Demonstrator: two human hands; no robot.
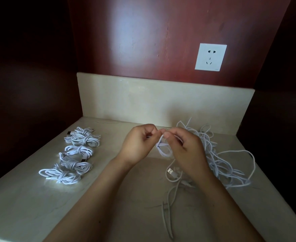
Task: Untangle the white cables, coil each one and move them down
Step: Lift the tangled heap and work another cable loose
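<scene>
A loose tangle of white cables lies on the right of the beige counter. Above the counter's middle, my left hand and my right hand are raised close together, both pinching one white cable. That cable forms small loops hanging between my fingers. Its USB plug lies on the counter below my right hand, and a long strand of cable trails toward the front edge. Several coiled white cables lie in a row on the left.
A beige backsplash runs along the back of the counter. Above it, a white wall socket is set in the red-brown wooden wall. Dark side walls close the counter in on the left and right.
</scene>
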